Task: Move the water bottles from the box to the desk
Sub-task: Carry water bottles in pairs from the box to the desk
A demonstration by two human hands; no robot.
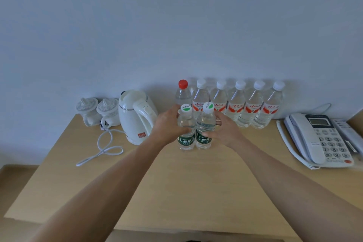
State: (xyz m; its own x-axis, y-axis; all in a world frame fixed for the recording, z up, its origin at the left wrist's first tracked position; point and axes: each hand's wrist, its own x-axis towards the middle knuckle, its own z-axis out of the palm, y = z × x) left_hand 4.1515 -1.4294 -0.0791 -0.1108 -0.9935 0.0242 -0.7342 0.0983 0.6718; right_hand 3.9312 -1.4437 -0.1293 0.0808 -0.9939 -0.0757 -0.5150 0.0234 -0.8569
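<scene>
While both green-label bottles stand upright on the desk (196, 182), touching, left hand (167, 125) wraps curled fingers round the left bottle (186, 124); right hand (224, 129) likewise grips the right bottle (205, 124), before the red-label bottle row (235, 104).

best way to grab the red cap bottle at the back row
Grip the red-cap bottle by its neck and shoulder from above: white-cap bottles crowd its right and the two green-label bottles block its front.

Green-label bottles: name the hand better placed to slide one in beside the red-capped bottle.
Left hand: its green-label bottle stands directly before the red-capped bottle; the right hand sits farther right.
</scene>
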